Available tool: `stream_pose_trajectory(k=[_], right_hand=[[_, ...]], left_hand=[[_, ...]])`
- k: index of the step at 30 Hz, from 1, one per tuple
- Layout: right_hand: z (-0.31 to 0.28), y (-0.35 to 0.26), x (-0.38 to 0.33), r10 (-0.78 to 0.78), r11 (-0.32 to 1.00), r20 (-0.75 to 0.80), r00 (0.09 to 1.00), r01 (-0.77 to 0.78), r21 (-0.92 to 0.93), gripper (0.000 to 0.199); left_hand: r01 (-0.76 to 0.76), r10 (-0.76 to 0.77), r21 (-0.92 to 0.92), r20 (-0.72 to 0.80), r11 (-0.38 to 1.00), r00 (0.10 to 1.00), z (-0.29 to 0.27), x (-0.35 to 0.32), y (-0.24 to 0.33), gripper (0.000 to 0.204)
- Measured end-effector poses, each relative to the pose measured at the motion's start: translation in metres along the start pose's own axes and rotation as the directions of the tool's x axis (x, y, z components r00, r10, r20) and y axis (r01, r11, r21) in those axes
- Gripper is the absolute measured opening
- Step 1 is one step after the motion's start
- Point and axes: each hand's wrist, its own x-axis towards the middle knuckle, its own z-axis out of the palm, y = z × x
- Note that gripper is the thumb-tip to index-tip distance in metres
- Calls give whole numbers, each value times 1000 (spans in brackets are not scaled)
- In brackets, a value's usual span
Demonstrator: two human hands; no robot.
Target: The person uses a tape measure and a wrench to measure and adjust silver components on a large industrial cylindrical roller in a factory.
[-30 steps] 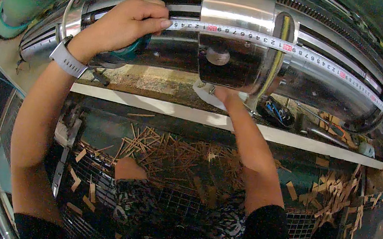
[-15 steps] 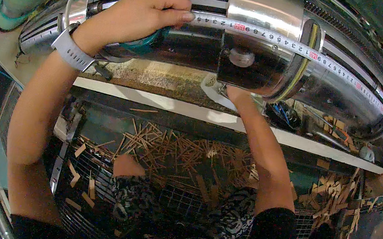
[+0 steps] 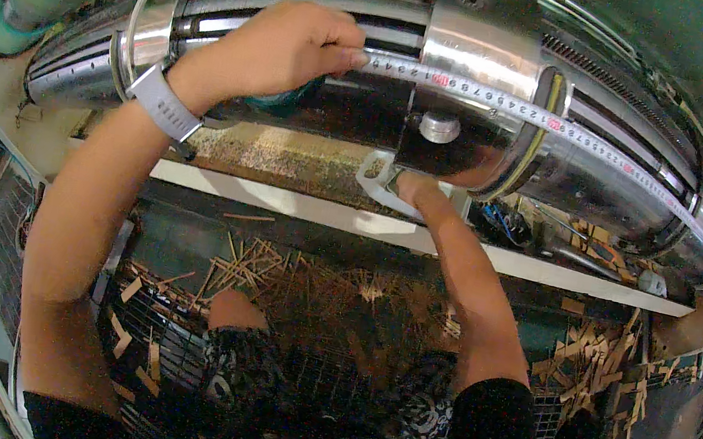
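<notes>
Inspector: Since the earlier frame, the view has drawn closer to the machine and the left hand (image 3: 282, 48) has edged right along the drum, carrying the tape's end with it.

Assessor: Grip state?

Inspector: Left hand is clenched, thumb and fingers pinching the measuring tape (image 3: 516, 108) against the polished steel roller (image 3: 615, 183) in the upper centre of the frame. The tape runs from that pinch rightward, over the bright steel collar (image 3: 480, 47), and trails off toward the upper right edge. A grey wristband (image 3: 163, 102) sits on that wrist.

Assessor: And the right hand?

Inspector: Right hand (image 3: 407, 187) reaches up beneath the collar at frame centre, touching a pale bracket (image 3: 375, 188). Its fingers are tucked under the housing; I cannot tell whether it grasps anything.

Assessor: Step in hand?

Inspector: By my judgement, a length is being taken across the collar, tape laid and held. The next move would call for keeping the pinched end steady and the tape flat on the curve while the mark is read.

Assessor: Surroundings?

Inspector: Wooden splinters (image 3: 314, 283) lie heaped on a wire mesh (image 3: 166, 346) in the lower half.
</notes>
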Motion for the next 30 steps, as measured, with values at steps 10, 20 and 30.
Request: stream_pose_trajectory(k=[10, 20, 30], right_hand=[[18, 60, -13, 3, 998, -142, 990, -12, -67, 38], [24, -51, -190, 233, -11, -583, 778, 602, 799, 4], [-12, -118, -141, 286, -91, -584, 759, 629, 772, 10]], left_hand=[[-41, 41, -22, -23, 999, 999, 4, 8, -1, 26], [40, -40, 10, -2, 999, 999, 2, 3, -4, 29], [73, -75, -71, -18, 995, 997, 5, 3, -3, 28]])
